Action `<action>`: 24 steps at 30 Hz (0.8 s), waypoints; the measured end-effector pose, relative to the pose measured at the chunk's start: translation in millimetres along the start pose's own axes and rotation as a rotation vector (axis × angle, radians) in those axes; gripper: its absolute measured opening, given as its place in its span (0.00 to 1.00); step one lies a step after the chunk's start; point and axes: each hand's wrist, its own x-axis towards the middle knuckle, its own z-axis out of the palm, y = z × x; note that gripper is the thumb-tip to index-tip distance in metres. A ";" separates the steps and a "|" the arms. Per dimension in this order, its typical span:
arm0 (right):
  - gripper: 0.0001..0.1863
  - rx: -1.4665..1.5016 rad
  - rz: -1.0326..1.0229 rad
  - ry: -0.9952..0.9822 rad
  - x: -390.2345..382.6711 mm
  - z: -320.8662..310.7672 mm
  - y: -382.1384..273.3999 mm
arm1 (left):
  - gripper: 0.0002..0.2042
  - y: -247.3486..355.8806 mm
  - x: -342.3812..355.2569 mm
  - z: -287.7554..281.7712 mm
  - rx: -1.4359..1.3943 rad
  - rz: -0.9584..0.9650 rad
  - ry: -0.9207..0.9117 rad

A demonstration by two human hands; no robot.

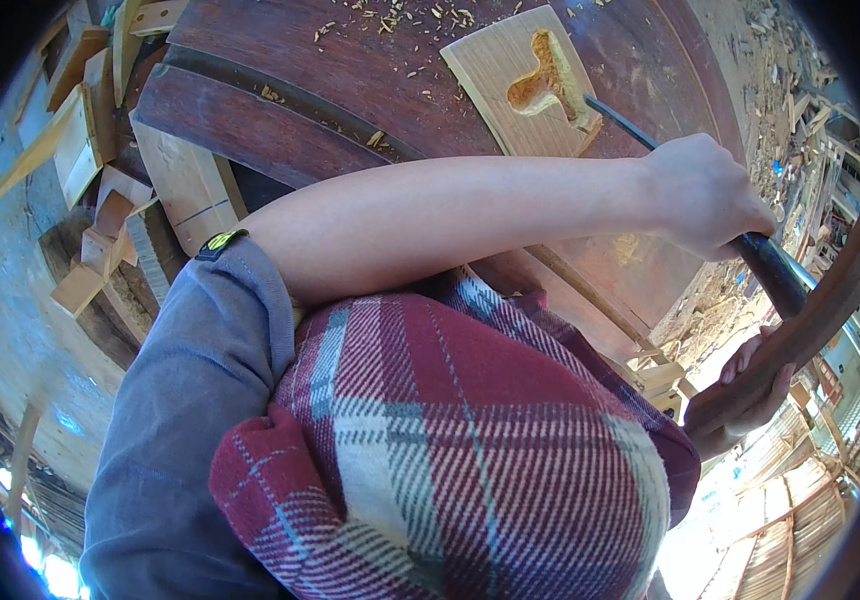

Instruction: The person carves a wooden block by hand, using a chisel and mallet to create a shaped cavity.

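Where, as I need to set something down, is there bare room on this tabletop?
The tabletop is mostly bare between the dark groove and carved board, below the shavings; a smaller, dusty patch lies between board and right edge. Crowded: far left, with wood offcuts, and around the left hand and chisel.

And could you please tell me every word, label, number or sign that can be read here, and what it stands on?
No readable text anywhere.
Black-and-yellow patch on the grey sleeve: marking too small and blurred to read.
Pale wood block: only a dark line, no lettering visible.
Carved board: no lettering visible.
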 end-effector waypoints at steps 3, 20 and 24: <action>0.32 0.004 -0.004 -0.006 -1.3 3.4 0.0 | 0.07 -1.6 -1.4 0.1 0.002 0.016 0.017; 0.35 0.103 -0.214 0.118 -24.5 26.0 -24.4 | 0.08 -4.3 -1.1 -12.3 -0.042 -0.004 0.136; 0.34 0.071 -0.213 0.093 -26.4 31.2 -26.0 | 0.07 -2.1 1.6 -13.5 -0.063 -0.024 0.161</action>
